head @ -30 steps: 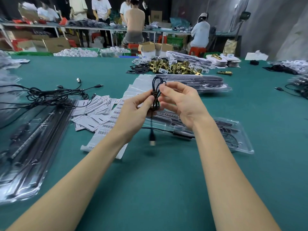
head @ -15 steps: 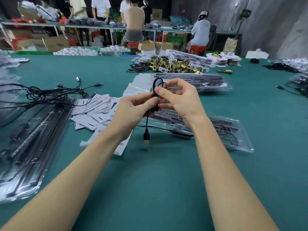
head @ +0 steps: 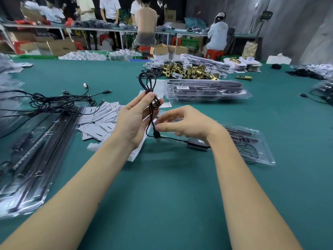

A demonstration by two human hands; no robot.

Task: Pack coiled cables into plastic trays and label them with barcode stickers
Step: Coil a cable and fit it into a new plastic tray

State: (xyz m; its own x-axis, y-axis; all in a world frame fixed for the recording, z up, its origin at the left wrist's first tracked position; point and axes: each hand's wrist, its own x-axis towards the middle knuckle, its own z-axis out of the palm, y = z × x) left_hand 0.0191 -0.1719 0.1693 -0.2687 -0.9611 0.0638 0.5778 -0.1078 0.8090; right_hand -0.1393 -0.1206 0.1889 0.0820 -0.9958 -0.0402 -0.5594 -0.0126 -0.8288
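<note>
My left hand holds a coiled black cable upright above the green table, fingers pinched round its middle, loops sticking up past the fingertips. The cable's USB plug dangles below, and my right hand pinches the lead just above that plug. The lead runs on to a small inline box at the edge of an open clear plastic tray on the right, which holds dark strips. Barcode stickers lie scattered left of my hands.
A stack of packed clear trays lies behind my hands. Long clear trays with dark strips lie at the left, under tangled loose cables. Brass hardware is piled farther back. Other people work at far tables.
My right hand has let go of the coil and dropped to the lead near the plug. My left hand now holds the coil alone, turned palm towards me.
</note>
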